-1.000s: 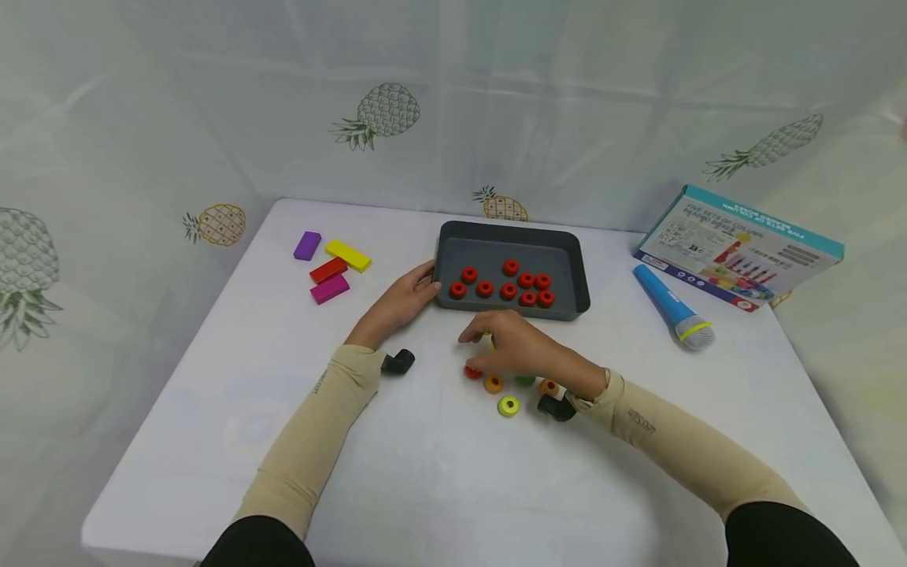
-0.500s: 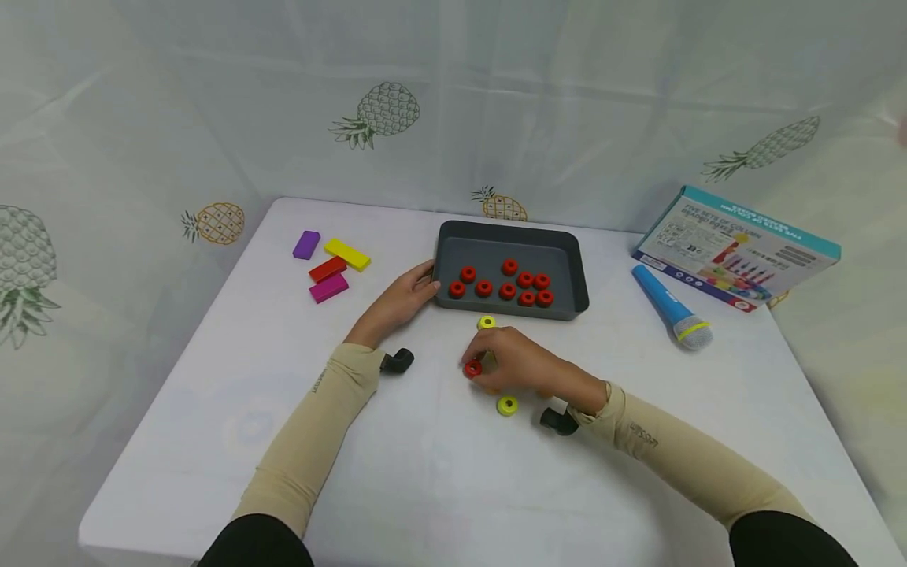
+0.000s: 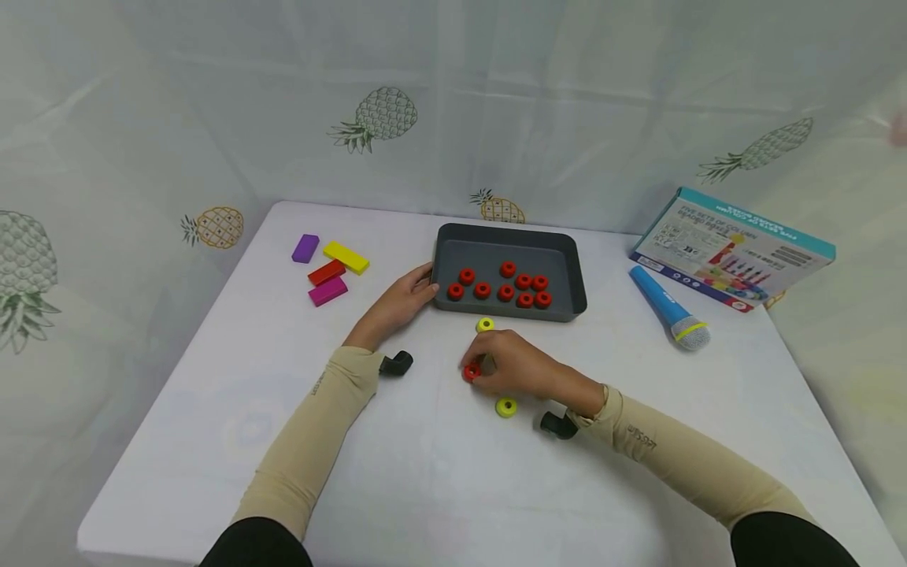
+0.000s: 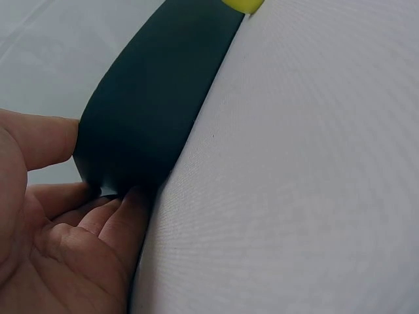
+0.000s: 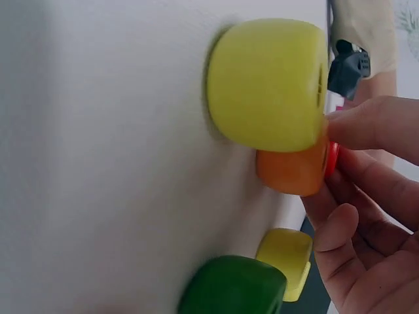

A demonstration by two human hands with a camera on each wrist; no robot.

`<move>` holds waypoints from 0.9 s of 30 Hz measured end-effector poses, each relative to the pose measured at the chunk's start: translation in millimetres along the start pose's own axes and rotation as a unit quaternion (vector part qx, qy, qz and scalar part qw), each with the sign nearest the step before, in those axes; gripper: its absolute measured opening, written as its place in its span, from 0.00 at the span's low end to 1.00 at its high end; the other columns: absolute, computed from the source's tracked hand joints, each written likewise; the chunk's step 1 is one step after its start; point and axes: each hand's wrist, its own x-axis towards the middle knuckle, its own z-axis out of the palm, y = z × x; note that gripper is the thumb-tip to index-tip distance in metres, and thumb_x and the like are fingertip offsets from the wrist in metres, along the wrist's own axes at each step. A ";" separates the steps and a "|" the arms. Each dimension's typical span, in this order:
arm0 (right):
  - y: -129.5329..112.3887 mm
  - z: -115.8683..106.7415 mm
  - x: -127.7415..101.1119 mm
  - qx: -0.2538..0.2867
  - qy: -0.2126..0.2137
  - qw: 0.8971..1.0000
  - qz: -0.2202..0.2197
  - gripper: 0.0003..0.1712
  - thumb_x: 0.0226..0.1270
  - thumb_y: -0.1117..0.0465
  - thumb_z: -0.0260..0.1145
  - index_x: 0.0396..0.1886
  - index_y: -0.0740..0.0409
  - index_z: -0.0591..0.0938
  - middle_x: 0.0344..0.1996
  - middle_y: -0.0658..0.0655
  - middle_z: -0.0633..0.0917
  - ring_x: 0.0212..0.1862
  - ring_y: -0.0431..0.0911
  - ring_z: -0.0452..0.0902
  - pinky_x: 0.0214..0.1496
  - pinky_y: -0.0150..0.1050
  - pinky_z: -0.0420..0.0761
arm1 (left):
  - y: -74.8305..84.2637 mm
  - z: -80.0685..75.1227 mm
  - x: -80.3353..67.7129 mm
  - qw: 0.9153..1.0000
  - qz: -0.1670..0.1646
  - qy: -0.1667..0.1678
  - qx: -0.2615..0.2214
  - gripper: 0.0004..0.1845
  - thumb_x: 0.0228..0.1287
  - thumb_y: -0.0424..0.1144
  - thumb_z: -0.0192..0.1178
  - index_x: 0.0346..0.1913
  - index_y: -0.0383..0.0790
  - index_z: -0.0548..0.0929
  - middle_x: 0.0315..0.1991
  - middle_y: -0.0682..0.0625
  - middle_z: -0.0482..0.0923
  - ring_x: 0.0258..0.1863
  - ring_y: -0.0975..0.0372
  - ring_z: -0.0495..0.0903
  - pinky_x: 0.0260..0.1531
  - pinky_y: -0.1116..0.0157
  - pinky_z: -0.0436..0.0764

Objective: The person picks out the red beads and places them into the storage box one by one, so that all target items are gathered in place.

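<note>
My right hand [image 3: 476,364] pinches a red bead [image 3: 471,372] on the white table, just in front of the dark grey tray [image 3: 509,233]. In the right wrist view the fingers [image 5: 366,127] touch that red bead [image 5: 332,159], which lies behind an orange bead [image 5: 291,171]. A yellow bead [image 5: 268,85], a green bead [image 5: 232,284] and another yellow bead [image 5: 285,258] lie close by. My left hand [image 3: 423,287] rests against the tray's front left corner, thumb and fingers [image 4: 118,216] touching the tray wall [image 4: 157,98]. Several red beads [image 3: 506,290] lie in the tray.
A yellow bead [image 3: 485,324] lies by the tray's front wall, a yellow-green one [image 3: 506,407] nearer me. Coloured blocks [image 3: 329,270] sit at the far left. A blue toy microphone [image 3: 666,305] and a toy box [image 3: 733,248] are at the right.
My right hand, spread flat over the loose beads a second ago, has curled and taken the red bead between its fingertips, which uncovered the far yellow bead. The left hand has not moved.
</note>
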 end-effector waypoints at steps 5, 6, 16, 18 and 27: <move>-3.3 -5.7 -0.8 0.002 0.003 1.000 -0.003 0.10 0.59 0.64 0.75 0.42 0.53 0.90 0.38 0.47 0.88 0.41 0.43 0.83 0.46 0.41 0.84 | -1.5 0.0 -0.1 1.000 0.000 -0.004 -0.010 0.35 0.77 0.50 0.54 0.81 0.55 0.55 0.79 0.51 0.61 0.76 0.59 0.65 0.79 0.55 0.57; -3.8 -7.4 -0.5 0.000 0.006 1.000 -0.004 0.11 0.58 0.64 0.75 0.42 0.52 0.90 0.38 0.47 0.88 0.41 0.44 0.83 0.45 0.40 0.84 | -1.9 -0.1 0.2 1.000 -0.001 -0.005 -0.013 0.35 0.77 0.50 0.54 0.81 0.55 0.55 0.79 0.51 0.61 0.76 0.59 0.65 0.79 0.56 0.57; -2.7 -25.1 3.4 -0.020 0.035 0.999 -0.023 0.13 0.60 0.62 0.75 0.45 0.56 0.90 0.40 0.49 0.87 0.40 0.44 0.83 0.36 0.34 0.83 | -2.4 -1.8 -1.6 1.000 0.000 -0.010 -0.021 0.35 0.77 0.51 0.53 0.81 0.56 0.54 0.79 0.51 0.61 0.77 0.60 0.64 0.80 0.55 0.56; -1.7 -28.6 4.4 -0.027 0.041 0.999 -0.023 0.13 0.59 0.62 0.75 0.45 0.56 0.90 0.39 0.49 0.87 0.38 0.46 0.83 0.34 0.33 0.81 | -2.3 -1.7 -2.0 1.000 0.005 -0.011 -0.025 0.35 0.78 0.50 0.53 0.81 0.55 0.54 0.79 0.50 0.61 0.77 0.59 0.64 0.80 0.56 0.57; -1.4 -48.9 9.9 -0.041 0.062 0.997 -0.017 0.14 0.58 0.63 0.76 0.46 0.56 0.90 0.40 0.50 0.88 0.33 0.48 0.80 0.29 0.33 0.77 | -2.5 -1.5 -0.9 1.000 0.005 -0.013 -0.026 0.35 0.78 0.50 0.54 0.81 0.55 0.54 0.79 0.50 0.61 0.77 0.59 0.63 0.80 0.56 0.56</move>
